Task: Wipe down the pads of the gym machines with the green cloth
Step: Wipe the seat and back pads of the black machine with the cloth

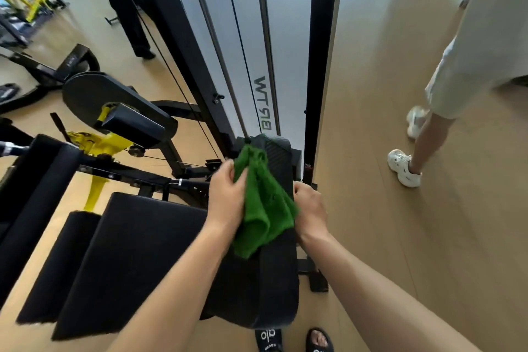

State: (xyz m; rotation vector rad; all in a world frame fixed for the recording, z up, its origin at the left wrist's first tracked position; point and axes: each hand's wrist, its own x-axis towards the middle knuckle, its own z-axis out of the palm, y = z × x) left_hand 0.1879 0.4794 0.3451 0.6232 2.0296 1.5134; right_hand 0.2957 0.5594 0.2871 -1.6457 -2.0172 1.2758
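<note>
The green cloth hangs bunched between both my hands above a black gym machine. My left hand grips the cloth's upper left part. My right hand is closed at the cloth's lower right edge, seemingly pinching it. Under the cloth runs a narrow black ribbed pad. A wide black seat pad lies to its left, and a thinner black pad sits further left.
The machine's tall black and white frame with cables rises ahead. A yellow and black pivot assembly stands at the left. A person in light clothes and white shoes stands on the wooden floor at the right. My black sandals show below.
</note>
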